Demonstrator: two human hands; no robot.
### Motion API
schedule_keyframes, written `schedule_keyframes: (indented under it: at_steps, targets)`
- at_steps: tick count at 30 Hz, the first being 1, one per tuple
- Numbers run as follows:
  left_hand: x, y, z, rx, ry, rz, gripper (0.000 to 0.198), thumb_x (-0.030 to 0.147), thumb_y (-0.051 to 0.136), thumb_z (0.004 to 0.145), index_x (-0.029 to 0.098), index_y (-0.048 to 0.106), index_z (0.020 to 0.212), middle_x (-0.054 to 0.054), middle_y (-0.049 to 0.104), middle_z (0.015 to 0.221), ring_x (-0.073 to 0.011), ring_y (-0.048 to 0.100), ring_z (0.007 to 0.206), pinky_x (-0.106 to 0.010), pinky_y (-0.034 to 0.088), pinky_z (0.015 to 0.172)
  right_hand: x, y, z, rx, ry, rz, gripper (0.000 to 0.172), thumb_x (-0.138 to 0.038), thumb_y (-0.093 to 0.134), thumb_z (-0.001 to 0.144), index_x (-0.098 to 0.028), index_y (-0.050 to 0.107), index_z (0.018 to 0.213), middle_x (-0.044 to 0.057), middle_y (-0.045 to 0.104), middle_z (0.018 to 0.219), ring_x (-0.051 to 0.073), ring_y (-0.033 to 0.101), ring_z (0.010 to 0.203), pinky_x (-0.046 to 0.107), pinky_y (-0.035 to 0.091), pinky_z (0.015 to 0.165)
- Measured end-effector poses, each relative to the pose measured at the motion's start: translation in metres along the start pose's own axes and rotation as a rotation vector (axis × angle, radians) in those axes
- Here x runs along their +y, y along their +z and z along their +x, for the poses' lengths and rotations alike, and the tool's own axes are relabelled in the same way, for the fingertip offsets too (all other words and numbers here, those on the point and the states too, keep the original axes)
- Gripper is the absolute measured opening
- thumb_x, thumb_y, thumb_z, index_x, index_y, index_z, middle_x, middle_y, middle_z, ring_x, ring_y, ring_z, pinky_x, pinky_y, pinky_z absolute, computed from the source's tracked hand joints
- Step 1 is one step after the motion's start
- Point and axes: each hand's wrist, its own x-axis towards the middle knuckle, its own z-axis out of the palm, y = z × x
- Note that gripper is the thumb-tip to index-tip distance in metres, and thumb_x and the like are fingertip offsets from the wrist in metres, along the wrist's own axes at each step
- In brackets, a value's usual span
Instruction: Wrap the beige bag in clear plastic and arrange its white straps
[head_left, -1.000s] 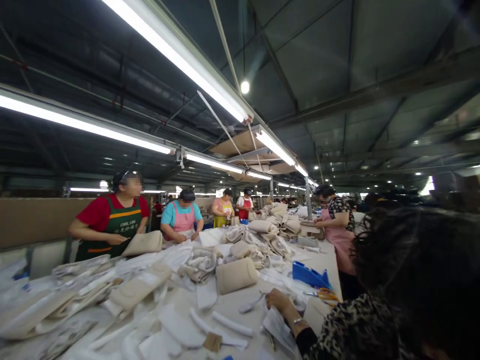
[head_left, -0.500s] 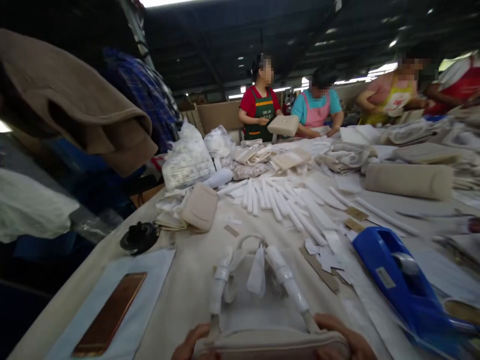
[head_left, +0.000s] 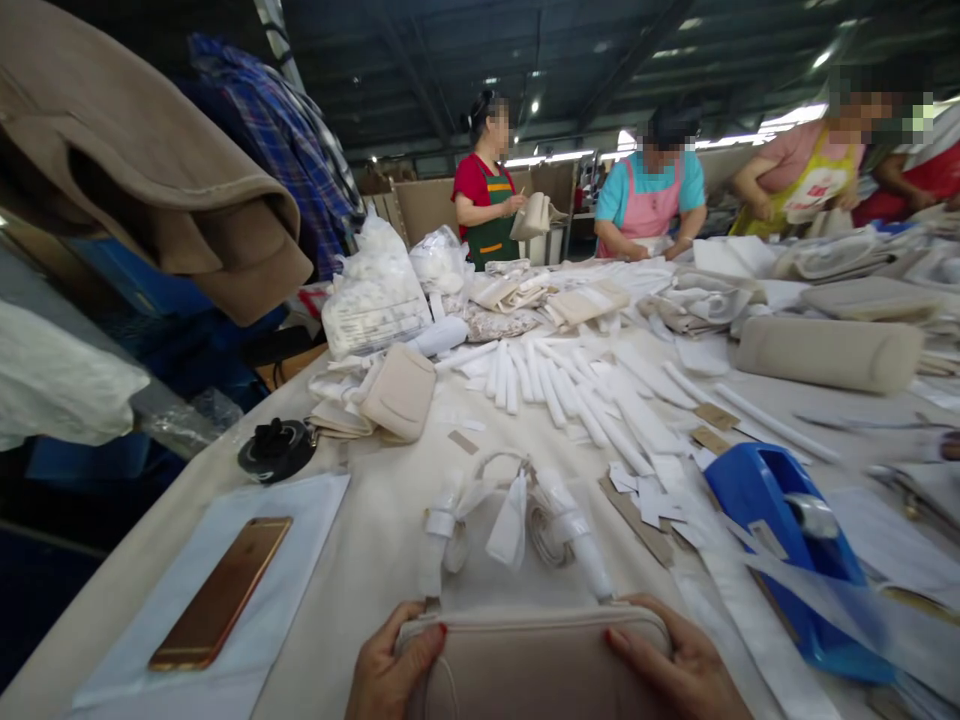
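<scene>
A beige handbag [head_left: 525, 665] is at the bottom centre, its top edge towards the table. My left hand [head_left: 394, 665] grips its left end, thumb on the near face. At the opposite end my right hand [head_left: 675, 660] is closed on it the same way. Beyond the bag's edge lie its handles, wrapped in white padding [head_left: 574, 535], with a white-wrapped tassel [head_left: 510, 525] between them. A coiled strap [head_left: 549, 535] shows beside the right handle. The bag's lower part is cut off by the frame.
A blue tape dispenser [head_left: 787, 550] stands at right. On the left, a phone [head_left: 221, 592] lies on pale paper [head_left: 315, 500], near a black round object [head_left: 276, 450]. White padding rolls [head_left: 555, 390] and beige bags [head_left: 829, 355] cover the far table. Co-workers [head_left: 649, 205] are across it.
The handbag's near face has come up into view between my hands, and both thumbs now show on it. Across the table, a co-worker's held beige bag has turned and moved left.
</scene>
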Motion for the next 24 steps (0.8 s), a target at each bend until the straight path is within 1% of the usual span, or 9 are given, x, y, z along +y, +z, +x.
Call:
schedule_keyframes:
  at_steps: [2,5,9,12,15,19,20,22,24]
  targets:
    - [0.001,0.003,0.0,0.012,-0.017,0.001,0.049,0.064,0.07,0.058,0.018,0.06,0.075,0.002,0.06,0.058,-0.0165,0.054,0.059,-0.022,0.039,0.057,-0.003,0.001,0.001,-0.019,0.018,0.047,0.041,-0.06,0.067,0.064,-0.021,0.067,0.075,-0.003,0.065,0.067,0.017,0.06,0.068,0.021,0.047,0.061]
    - [0.003,0.009,0.001,0.093,-0.006,0.047,0.049,0.063,0.069,0.059,0.019,0.06,0.08,0.001,0.063,0.061,-0.0202,0.058,0.064,-0.025,0.043,0.062,-0.001,0.003,0.005,-0.001,0.049,0.079,0.043,-0.06,0.068,0.062,-0.021,0.067,0.08,-0.002,0.066,0.068,0.018,0.061,0.069,0.022,0.047,0.062]
    - [0.003,0.013,0.005,0.17,0.049,0.203,0.048,0.061,0.062,0.064,0.02,0.058,0.088,-0.001,0.068,0.074,-0.0256,0.062,0.077,-0.031,0.045,0.074,0.009,0.003,0.014,-0.003,0.057,-0.07,0.05,-0.065,0.063,0.064,-0.019,0.066,0.085,0.001,0.069,0.078,0.023,0.062,0.079,0.027,0.048,0.07]
    - [0.002,0.012,0.01,0.182,0.091,0.333,0.054,0.064,0.053,0.068,0.02,0.054,0.098,-0.005,0.068,0.088,-0.0286,0.061,0.09,-0.037,0.043,0.083,0.012,0.002,0.02,0.001,0.062,-0.206,0.055,-0.068,0.057,0.066,-0.019,0.063,0.09,0.002,0.069,0.084,0.024,0.062,0.086,0.029,0.047,0.076]
    - [0.004,0.009,0.015,0.165,0.088,0.47,0.06,0.066,0.043,0.071,0.019,0.047,0.108,-0.01,0.065,0.104,-0.0295,0.059,0.102,-0.039,0.042,0.09,0.011,0.003,0.022,0.006,0.068,-0.264,0.054,-0.069,0.053,0.068,-0.02,0.062,0.091,0.001,0.069,0.082,0.024,0.063,0.085,0.029,0.046,0.076]
    - [0.018,0.012,0.017,0.127,0.044,0.688,0.066,0.063,0.033,0.074,0.018,0.037,0.122,-0.013,0.061,0.111,-0.0291,0.061,0.099,-0.042,0.043,0.089,0.008,0.006,0.022,0.012,0.07,-0.274,0.053,-0.069,0.052,0.067,-0.021,0.063,0.086,0.001,0.069,0.078,0.024,0.064,0.081,0.028,0.046,0.072]
    - [0.023,0.015,0.018,0.143,0.07,0.745,0.065,0.061,0.035,0.074,0.017,0.038,0.122,-0.014,0.059,0.112,-0.0296,0.06,0.101,-0.042,0.042,0.089,0.008,0.006,0.021,0.016,0.063,-0.265,0.052,-0.069,0.052,0.067,-0.021,0.062,0.085,0.0,0.069,0.077,0.023,0.064,0.08,0.028,0.046,0.072]
    - [0.033,0.023,0.021,0.234,0.179,0.807,0.063,0.057,0.042,0.071,0.015,0.043,0.118,-0.016,0.057,0.116,-0.0308,0.055,0.109,-0.041,0.041,0.092,0.008,0.007,0.02,0.026,0.043,-0.239,0.049,-0.067,0.052,0.068,-0.021,0.062,0.082,-0.001,0.068,0.075,0.022,0.064,0.077,0.027,0.046,0.071]
    - [0.042,0.032,0.027,0.312,0.25,0.77,0.06,0.054,0.046,0.069,0.015,0.045,0.115,-0.016,0.058,0.114,-0.0306,0.054,0.109,-0.039,0.041,0.091,0.009,0.008,0.019,0.038,0.028,-0.22,0.046,-0.065,0.052,0.069,-0.022,0.062,0.08,-0.001,0.068,0.074,0.022,0.064,0.077,0.027,0.045,0.071]
